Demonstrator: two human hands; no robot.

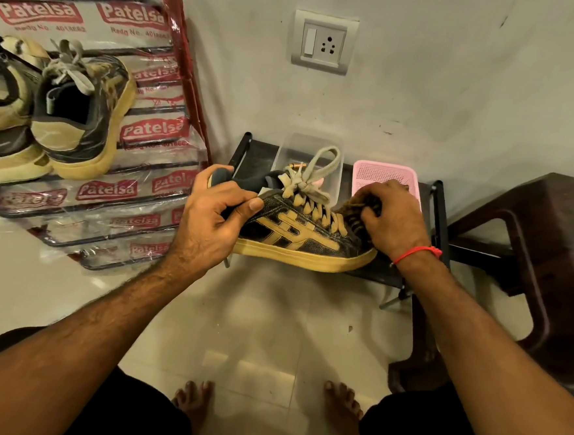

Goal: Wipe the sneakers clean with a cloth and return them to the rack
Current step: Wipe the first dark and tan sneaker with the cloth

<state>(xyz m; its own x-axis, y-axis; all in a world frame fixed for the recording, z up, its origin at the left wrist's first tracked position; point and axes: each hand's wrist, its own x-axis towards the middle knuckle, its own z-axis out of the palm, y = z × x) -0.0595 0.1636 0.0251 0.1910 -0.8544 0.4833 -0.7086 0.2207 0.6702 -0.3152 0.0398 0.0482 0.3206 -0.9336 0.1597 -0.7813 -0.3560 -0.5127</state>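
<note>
A black sneaker (pixel 298 235) with tan stripes, tan sole and pale laces is held in the air over a low black stand, toe pointing right. My left hand (pixel 210 222) grips its heel, thumb on the side. My right hand (pixel 391 217) holds a dark brown cloth (pixel 357 212) bunched against the toe. Two more sneakers, one (pixel 82 114) black and tan and another (pixel 4 106) beside it, sit on the upper shelf of a plastic-wrapped metal rack (pixel 138 132) at the left.
The low black stand (pixel 443 214) carries a pink basket (pixel 383 176) and a clear plastic box (pixel 304 150). A dark brown plastic stool (pixel 527 254) stands at the right. A wall socket (pixel 323 43) is above. My bare feet (pixel 194 401) rest on the tiled floor.
</note>
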